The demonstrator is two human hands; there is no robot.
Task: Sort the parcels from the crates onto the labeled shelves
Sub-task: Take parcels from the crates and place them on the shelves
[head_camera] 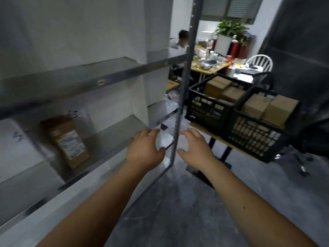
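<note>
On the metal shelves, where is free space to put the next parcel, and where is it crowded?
Free: the upper shelf; the middle shelf right of the brown parcel, up to the upright post. Crowded: both black crates, packed with boxes.

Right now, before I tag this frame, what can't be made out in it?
All in the head view:
- Parcel on the shelf: its label print is lost to motion blur.
- Shelf tag: a red mark shows, but blur makes it unreadable.
- Left crate and right crate: the top boxes and slatted walls hide the lower parcels, so no count.
- Left hand and right hand: palms face away; both appear empty.
</note>
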